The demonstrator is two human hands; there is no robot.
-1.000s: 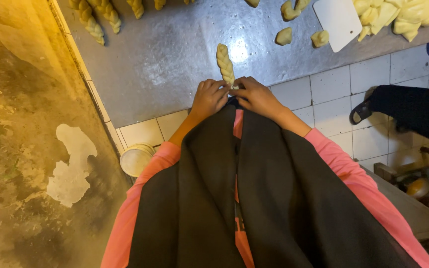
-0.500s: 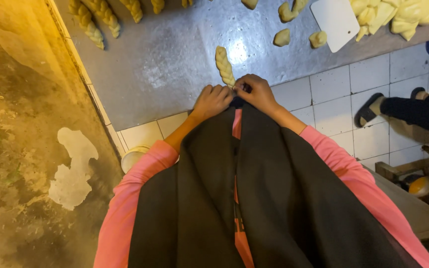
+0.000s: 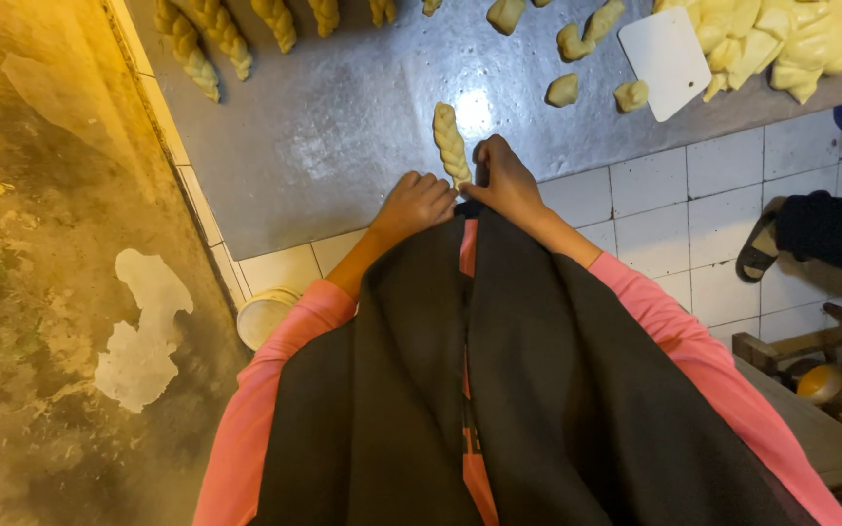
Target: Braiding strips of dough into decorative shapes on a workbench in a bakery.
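Observation:
A twisted rope of pale dough (image 3: pixel 449 139) lies lengthwise on the grey metal worktop (image 3: pixel 343 127). Both my hands meet at its near end, by the worktop's front edge. My left hand (image 3: pixel 417 204) is curled with its fingertips against the twist's lower tip. My right hand (image 3: pixel 505 179) pinches the same tip from the right side. The very end of the twist is hidden between my fingers. Pink sleeves and a black apron fill the lower part of the view.
Several finished twists (image 3: pixel 216 34) line the far left of the worktop. Small dough pieces (image 3: pixel 564 90), a white scraper (image 3: pixel 669 49) and a heap of cut dough (image 3: pixel 801 44) lie at far right. A white tub (image 3: pixel 263 317) stands below. Another person's sandalled foot (image 3: pixel 760 249) is at right.
My hands stay at the near end of the twist, with the fingers shifting slightly. The other person's foot has drawn away to the right.

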